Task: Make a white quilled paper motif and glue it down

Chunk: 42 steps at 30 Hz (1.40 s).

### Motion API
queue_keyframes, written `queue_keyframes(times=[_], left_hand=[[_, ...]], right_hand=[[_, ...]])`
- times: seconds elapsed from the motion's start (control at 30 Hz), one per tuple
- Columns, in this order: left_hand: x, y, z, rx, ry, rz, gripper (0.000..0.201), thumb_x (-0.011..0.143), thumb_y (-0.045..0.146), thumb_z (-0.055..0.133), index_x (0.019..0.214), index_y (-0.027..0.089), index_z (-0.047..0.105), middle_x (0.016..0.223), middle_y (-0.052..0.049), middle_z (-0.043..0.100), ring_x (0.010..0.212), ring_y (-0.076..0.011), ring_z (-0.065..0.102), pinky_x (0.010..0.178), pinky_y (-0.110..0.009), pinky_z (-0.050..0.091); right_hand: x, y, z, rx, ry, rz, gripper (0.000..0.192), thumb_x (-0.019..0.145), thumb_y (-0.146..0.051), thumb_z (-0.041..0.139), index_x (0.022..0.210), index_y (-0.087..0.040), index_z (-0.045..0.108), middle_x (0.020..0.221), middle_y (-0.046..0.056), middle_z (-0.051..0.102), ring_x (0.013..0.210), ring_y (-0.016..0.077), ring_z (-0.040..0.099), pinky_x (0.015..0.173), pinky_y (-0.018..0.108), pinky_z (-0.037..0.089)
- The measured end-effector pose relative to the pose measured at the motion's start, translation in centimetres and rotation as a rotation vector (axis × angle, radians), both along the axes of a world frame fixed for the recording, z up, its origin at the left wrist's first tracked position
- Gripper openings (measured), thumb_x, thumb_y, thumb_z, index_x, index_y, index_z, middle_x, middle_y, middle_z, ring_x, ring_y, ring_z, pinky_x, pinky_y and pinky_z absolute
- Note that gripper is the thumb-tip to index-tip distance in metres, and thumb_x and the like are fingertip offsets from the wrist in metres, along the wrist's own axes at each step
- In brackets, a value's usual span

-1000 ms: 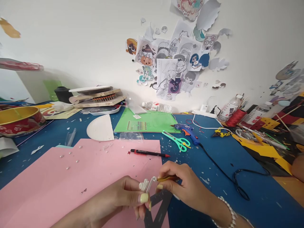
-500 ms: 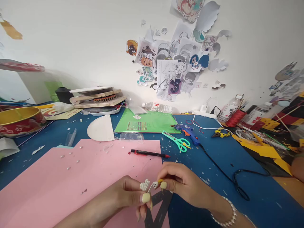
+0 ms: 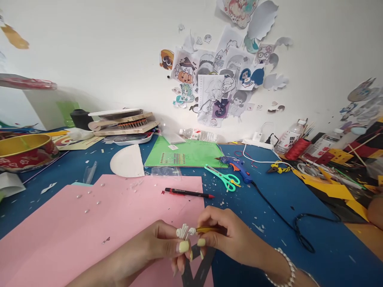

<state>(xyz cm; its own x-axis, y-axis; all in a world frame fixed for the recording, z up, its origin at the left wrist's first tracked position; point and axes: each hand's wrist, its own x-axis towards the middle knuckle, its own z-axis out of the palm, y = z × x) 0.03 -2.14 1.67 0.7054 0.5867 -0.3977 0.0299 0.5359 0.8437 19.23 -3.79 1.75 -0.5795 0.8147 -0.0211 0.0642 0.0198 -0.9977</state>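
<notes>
My left hand (image 3: 167, 245) is closed, pinching a small bundle of looped white strips (image 3: 182, 231) between thumb and fingers. A little white curl (image 3: 192, 230) sits beside the bundle, at the tip of a slim golden tool (image 3: 206, 229). That tool lies in the closed fingers of my right hand (image 3: 221, 231); its rear part is hidden, so its exact kind is unclear. Both hands are close together above the pink sheet (image 3: 131, 223). Beneath them shows part of a dark grey triangular ruler (image 3: 203, 267).
Beyond the hands lie a black and red pen (image 3: 190, 193), mint scissors (image 3: 223, 177) and a blue glue gun (image 3: 239, 167) with a black cord. Small pearls (image 3: 86, 211) dot the pink sheet. A green board (image 3: 194, 149) and a white half-disc (image 3: 127, 161) lie farther back.
The white curl has moved left, closer to the bundle. More of the golden tool now shows past my right fingers, and my right thumb has shifted slightly down and left.
</notes>
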Motion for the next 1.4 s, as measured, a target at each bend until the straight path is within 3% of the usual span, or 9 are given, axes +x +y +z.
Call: queue_keyframes(times=[0.1, 0.3, 0.63, 0.8, 1.13, 1.4], left_hand=[[0.0, 0.0, 0.0, 0.005, -0.001, 0.011, 0.021, 0.067, 0.032, 0.063, 0.061, 0.012, 0.068, 0.049, -0.001, 0.059, 0.051, -0.0118, 0.049, 0.054, -0.021, 0.036], [0.1, 0.0, 0.0, 0.063, 0.036, 0.043, 0.021, 0.063, 0.035, 0.066, 0.06, 0.014, 0.068, 0.05, 0.0, 0.058, 0.054, -0.0129, 0.05, 0.052, -0.021, 0.036], [0.3, -0.1, 0.8, 0.13, 0.053, 0.107, 0.022, 0.062, 0.035, 0.066, 0.054, 0.014, 0.066, 0.051, 0.0, 0.057, 0.052, -0.0125, 0.044, 0.049, -0.022, 0.032], [0.6, -0.1, 1.0, 0.189, 0.086, 0.096, 0.022, 0.064, 0.034, 0.064, 0.053, 0.015, 0.065, 0.052, 0.0, 0.057, 0.053, -0.0127, 0.044, 0.049, -0.021, 0.034], [0.6, -0.2, 0.1, 0.127, 0.089, 0.12, 0.018, 0.066, 0.031, 0.064, 0.057, 0.016, 0.067, 0.052, 0.0, 0.061, 0.052, -0.0118, 0.046, 0.047, -0.019, 0.034], [0.6, -0.2, 0.3, 0.105, 0.095, 0.108, 0.021, 0.065, 0.034, 0.065, 0.058, 0.015, 0.068, 0.052, 0.0, 0.061, 0.053, -0.011, 0.047, 0.049, -0.018, 0.035]], right_hand=[[0.2, 0.1, 0.3, 0.036, -0.043, 0.003, 0.017, 0.079, -0.033, 0.048, 0.084, -0.016, 0.05, 0.073, 0.001, 0.053, 0.064, 0.01, 0.054, 0.058, 0.021, 0.041], [0.5, 0.4, 0.3, 0.165, -0.173, -0.002, 0.032, 0.083, -0.038, 0.039, 0.08, -0.012, 0.058, 0.057, -0.001, 0.05, 0.053, 0.0069, 0.046, 0.05, 0.018, 0.034], [0.5, 0.7, -0.2, -0.074, -0.029, 0.006, 0.035, 0.081, -0.043, 0.042, 0.071, -0.012, 0.055, 0.048, -0.004, 0.043, 0.043, 0.0036, 0.035, 0.04, 0.016, 0.023], [0.3, 0.7, -0.4, -0.095, 0.021, -0.036, 0.033, 0.081, -0.041, 0.043, 0.07, -0.011, 0.054, 0.049, -0.004, 0.043, 0.042, 0.0027, 0.032, 0.039, 0.016, 0.021], [-0.1, 0.6, -0.3, 0.054, -0.007, -0.134, 0.019, 0.079, -0.032, 0.05, 0.079, -0.014, 0.057, 0.062, -0.002, 0.053, 0.057, 0.0068, 0.049, 0.051, 0.017, 0.037], [-0.3, 0.6, 0.1, 0.205, -0.109, -0.171, 0.008, 0.073, -0.022, 0.057, 0.073, -0.015, 0.058, 0.07, -0.002, 0.054, 0.065, 0.0073, 0.05, 0.058, 0.016, 0.039]])
